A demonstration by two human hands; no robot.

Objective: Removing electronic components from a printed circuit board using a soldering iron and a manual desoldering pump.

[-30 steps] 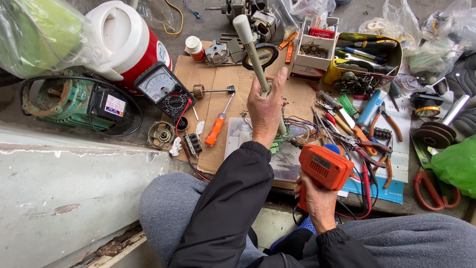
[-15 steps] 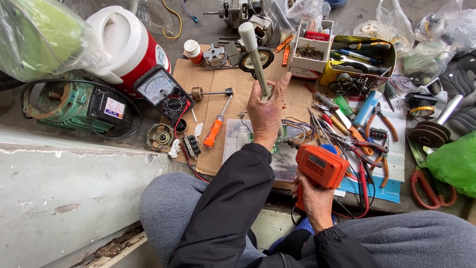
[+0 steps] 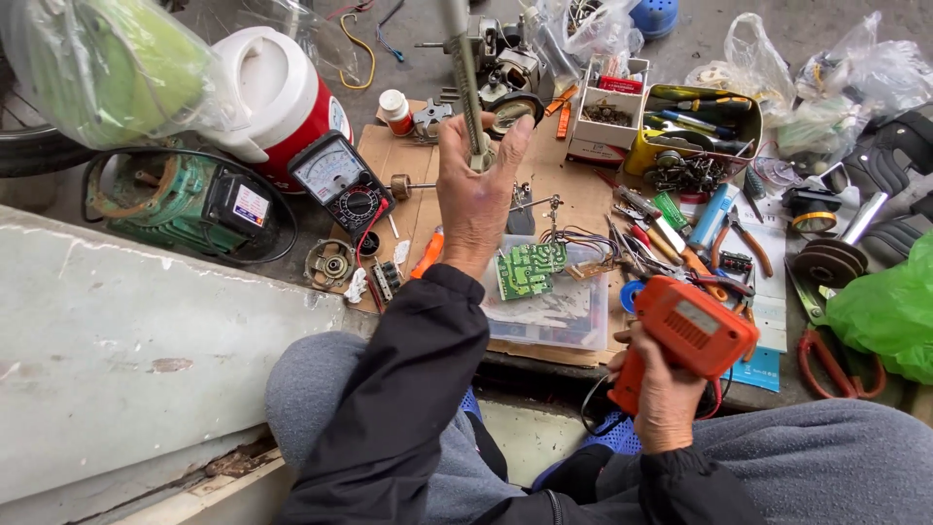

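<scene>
Down near our lap, our right hand (image 3: 666, 408) is clenched around the grip of the orange soldering gun (image 3: 692, 332), which hangs just past the near edge of the cardboard sheet (image 3: 573, 190) spread on the floor. Just beyond it our left hand (image 3: 473, 194) is raised, fingers (image 3: 513, 146) closed on the lower end of a long grey threaded rod (image 3: 465, 68) held upright above the cardboard. To do this well, we would judge, the rod wants a steady grip, with the gun's tip kept away from the loose wires (image 3: 581, 238) by the green circuit board (image 3: 530, 269).

Beside the gun lies a flat blue packet (image 3: 760, 367). Left of the raised hand sits a black meter (image 3: 340, 180) with a pale dial face, and the green motor (image 3: 180, 199) carries a small white label. Farther off stands a small white bottle (image 3: 396, 110) with a red band, then a white cardboard box (image 3: 607, 122) of small parts with a red strip on its far wall.
</scene>
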